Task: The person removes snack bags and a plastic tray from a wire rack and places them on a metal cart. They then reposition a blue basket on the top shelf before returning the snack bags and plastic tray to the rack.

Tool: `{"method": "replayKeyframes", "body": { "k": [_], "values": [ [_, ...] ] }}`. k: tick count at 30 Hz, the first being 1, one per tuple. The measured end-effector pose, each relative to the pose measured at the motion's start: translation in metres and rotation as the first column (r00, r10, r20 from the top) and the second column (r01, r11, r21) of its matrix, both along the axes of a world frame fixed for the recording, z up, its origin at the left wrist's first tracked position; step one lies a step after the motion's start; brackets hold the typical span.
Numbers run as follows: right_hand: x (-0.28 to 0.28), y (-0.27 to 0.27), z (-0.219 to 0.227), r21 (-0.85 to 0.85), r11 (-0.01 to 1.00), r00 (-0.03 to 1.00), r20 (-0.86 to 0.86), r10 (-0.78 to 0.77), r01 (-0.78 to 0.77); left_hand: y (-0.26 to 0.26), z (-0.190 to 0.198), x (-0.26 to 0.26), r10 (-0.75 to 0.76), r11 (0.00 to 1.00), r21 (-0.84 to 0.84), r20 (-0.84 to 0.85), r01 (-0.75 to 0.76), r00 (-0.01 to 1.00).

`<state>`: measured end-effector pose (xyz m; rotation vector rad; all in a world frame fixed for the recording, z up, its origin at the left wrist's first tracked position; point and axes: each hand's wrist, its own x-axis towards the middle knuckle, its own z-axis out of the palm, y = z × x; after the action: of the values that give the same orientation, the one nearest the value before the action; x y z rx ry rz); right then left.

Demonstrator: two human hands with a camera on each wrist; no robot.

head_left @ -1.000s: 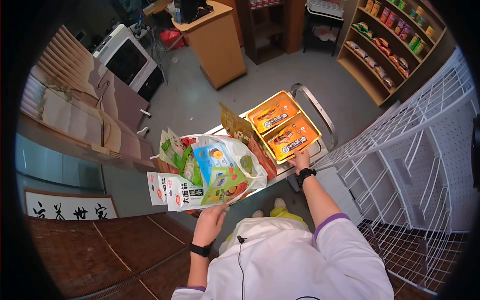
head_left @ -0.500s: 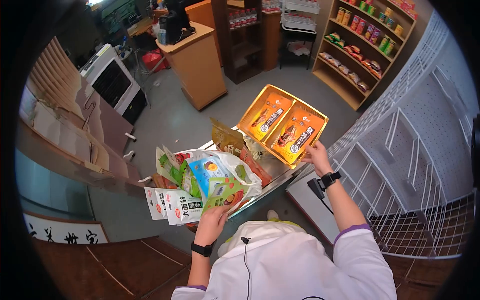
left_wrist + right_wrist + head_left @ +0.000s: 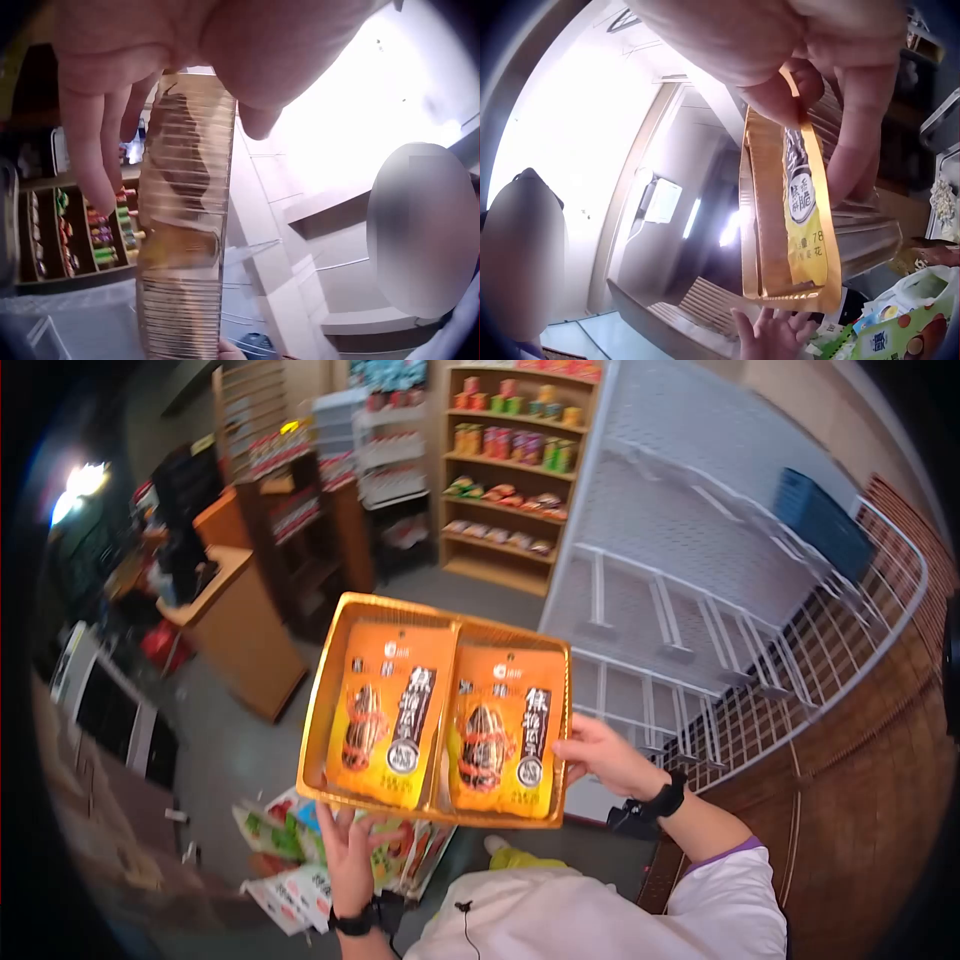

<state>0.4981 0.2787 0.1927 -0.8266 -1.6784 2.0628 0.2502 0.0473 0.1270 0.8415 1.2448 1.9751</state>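
Note:
My right hand [image 3: 605, 755] pinches the right rim of a gold plastic tray [image 3: 318, 730], thumb on the inner side in the right wrist view. Two orange sunflower seed packets, a left one [image 3: 385, 710] and a right one [image 3: 505, 730], lie in its two compartments. The tray is up off the cart and tilted toward the head camera. At its lower left edge is my left hand [image 3: 352, 870], palm up with spread fingers. In the left wrist view, thumb and fingers stand on either side of the tray's ribbed wall [image 3: 184, 247].
Below the tray, snack packets [image 3: 295, 895] and a white plastic bag [image 3: 922, 285] sit on the metal cart. White wire racks [image 3: 660, 620] stand to the right. A wooden shelf [image 3: 510, 560] with snacks is ahead, a wooden counter [image 3: 245, 640] at left.
My right hand has lifted the tray off the cart and brought it nearer. My left hand has left the green snack packet and come under the tray. The head view has swung right.

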Motion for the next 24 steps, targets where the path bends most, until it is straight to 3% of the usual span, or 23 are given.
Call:
{"method": "replayKeyframes", "body": {
  "k": [3, 5, 9, 11, 13, 15, 18, 24],
  "values": [
    [0.023, -0.022, 0.033, 0.041, 0.996, 0.996, 0.033, -0.085, 0.083, -0.001, 0.008, 0.01, -0.032, 0.999, 0.004, -0.014, 0.032, 0.999],
    [0.045, -0.029, 0.057, 0.081, 0.99, 0.99, 0.067, -0.121, 0.116, 0.002, 0.019, 0.019, -0.151, 0.988, 0.02, 0.023, 0.15, 0.988],
    [0.09, -0.032, 0.109, 0.184, 0.952, 0.968, 0.006, -0.251, 0.246, 0.008, 0.061, 0.044, -0.338, 0.924, 0.219, 0.093, 0.312, 0.936],
    [0.108, -0.032, 0.146, 0.23, 0.919, 0.947, -0.052, -0.318, 0.321, 0.019, 0.068, 0.047, -0.415, 0.874, 0.277, -0.006, 0.4, 0.91],
    [0.128, -0.023, 0.179, 0.308, 0.862, 0.915, -0.104, -0.391, 0.403, 0.034, 0.053, 0.041, -0.417, 0.87, 0.177, -0.233, 0.46, 0.878],
    [0.142, -0.015, 0.217, 0.36, 0.817, 0.892, -0.162, -0.422, 0.451, 0.043, 0.058, 0.052, -0.37, 0.889, 0.214, -0.183, 0.405, 0.911],
    [0.174, 0.01, 0.266, 0.467, 0.745, 0.878, -0.219, -0.425, 0.477, 0.056, 0.064, 0.066, -0.322, 0.946, 0.022, -0.066, 0.324, 0.944],
    [0.228, 0.083, 0.344, 0.653, 0.574, 0.857, -0.256, -0.447, 0.495, 0.067, 0.024, 0.07, -0.34, 0.94, -0.032, 0.038, 0.341, 0.94]
  ]
}}
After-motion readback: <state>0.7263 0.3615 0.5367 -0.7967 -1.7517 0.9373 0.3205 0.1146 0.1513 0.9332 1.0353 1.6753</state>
